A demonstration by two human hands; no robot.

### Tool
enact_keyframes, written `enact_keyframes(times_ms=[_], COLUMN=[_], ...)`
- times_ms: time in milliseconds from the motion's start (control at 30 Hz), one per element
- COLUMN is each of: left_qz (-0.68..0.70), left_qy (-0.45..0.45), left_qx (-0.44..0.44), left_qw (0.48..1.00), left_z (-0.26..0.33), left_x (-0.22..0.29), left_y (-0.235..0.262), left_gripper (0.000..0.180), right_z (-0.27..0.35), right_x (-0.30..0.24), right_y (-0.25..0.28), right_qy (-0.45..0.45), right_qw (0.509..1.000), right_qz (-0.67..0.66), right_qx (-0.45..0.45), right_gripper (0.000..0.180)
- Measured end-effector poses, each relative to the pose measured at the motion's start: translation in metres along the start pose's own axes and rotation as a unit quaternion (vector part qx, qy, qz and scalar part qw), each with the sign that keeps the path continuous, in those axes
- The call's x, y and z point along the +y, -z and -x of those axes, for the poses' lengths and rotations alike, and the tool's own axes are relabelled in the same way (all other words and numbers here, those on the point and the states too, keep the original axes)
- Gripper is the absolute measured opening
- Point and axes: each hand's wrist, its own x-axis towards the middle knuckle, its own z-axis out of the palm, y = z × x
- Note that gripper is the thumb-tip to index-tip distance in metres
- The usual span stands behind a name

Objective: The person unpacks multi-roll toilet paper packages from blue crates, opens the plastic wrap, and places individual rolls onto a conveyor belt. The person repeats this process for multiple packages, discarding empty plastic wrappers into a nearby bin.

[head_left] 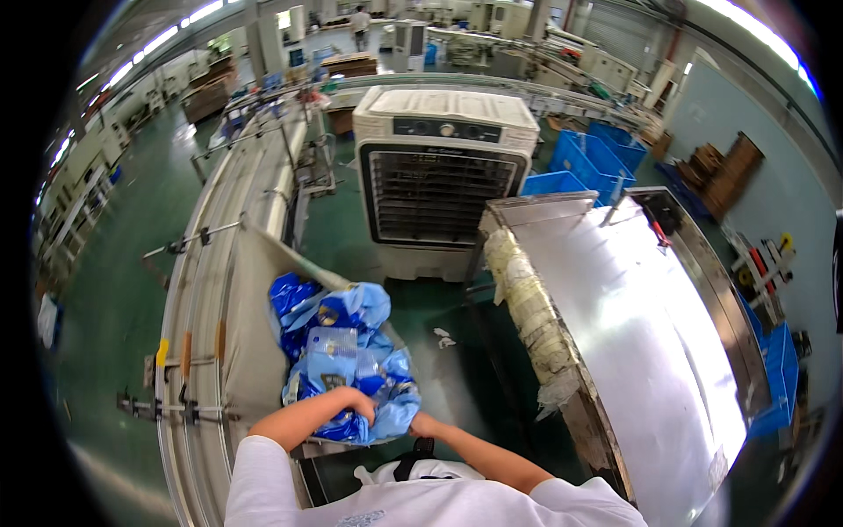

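A heap of crumpled blue and light-blue plastic packaging bags (332,356) lies in front of me, right beside the conveyor line. My left hand (358,405) reaches into the near part of the heap, its fingers curled on the light-blue plastic. At the heap's near right corner, my right hand (422,426) is closed at the edge of a light-blue bag; its fingertips are partly hidden. A grey board or sheet (294,256) rises behind the heap's far left side.
The long conveyor (198,334) runs along my left. An air cooler (443,189) stands ahead. To my right is a metal-topped table (632,325) with a rough, taped edge (527,312). Blue crates (593,167) sit beyond it. Paper scraps (444,338) lie on the green floor.
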Motion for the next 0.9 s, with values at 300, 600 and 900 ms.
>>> enact_keyframes(times_ms=[300, 600, 900], left_qz=[-0.059, -0.051, -0.065], left_qy=[0.021, 0.118, 0.135], left_qx=[0.229, 0.233, 0.21], left_qw=[0.971, 0.964, 0.966], left_z=[-0.162, -0.173, -0.115], left_x=[-0.045, -0.06, -0.094], left_y=[-0.057, -0.036, -0.025], left_gripper=[0.042, 0.038, 0.035], right_z=[0.038, 0.084, 0.111], right_x=[-0.016, -0.027, 0.03], right_y=[-0.021, -0.029, -0.027], right_qy=[0.074, -0.02, -0.019], right_qw=[0.997, 0.985, 0.933], right_qz=[0.029, 0.168, -0.354], right_qx=[0.024, 0.037, 0.06], right_gripper=[0.058, 0.027, 0.032])
